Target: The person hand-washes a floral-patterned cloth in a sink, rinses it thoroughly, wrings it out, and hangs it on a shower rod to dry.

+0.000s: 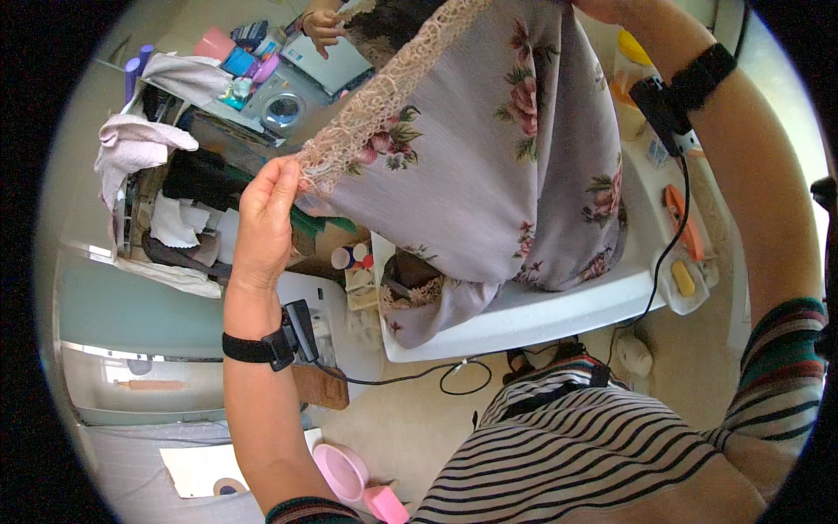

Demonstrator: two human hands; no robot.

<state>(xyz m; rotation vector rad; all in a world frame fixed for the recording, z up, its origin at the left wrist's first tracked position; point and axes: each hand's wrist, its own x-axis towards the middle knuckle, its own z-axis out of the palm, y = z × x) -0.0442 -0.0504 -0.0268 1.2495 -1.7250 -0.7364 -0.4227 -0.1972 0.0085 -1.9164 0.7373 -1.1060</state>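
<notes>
A greyish-mauve cloth (pixel 454 148) with rose prints and a wide beige lace border (pixel 384 105) is stretched up between my hands. My left hand (pixel 269 210) is closed, pinching the lace corner between thumb and fingers. At the top edge, my right hand (pixel 611 9) is closed on the cloth's other upper part; its fingertips are cut off by the picture edge. The lower folds hang into and over the rim of a white washbasin (pixel 524 319). Whether the cloth is a garment cannot be made out.
Right of the basin lie an orange brush (pixel 683 223) and a yellow soap bar (pixel 683 279). A black cable (pixel 454 371) links my two wrist straps. Past the cloth, a hand (pixel 323 28) appears, seemingly mirrored. A pink tub (pixel 340 472) stands low left; towels (pixel 140 144) hang left.
</notes>
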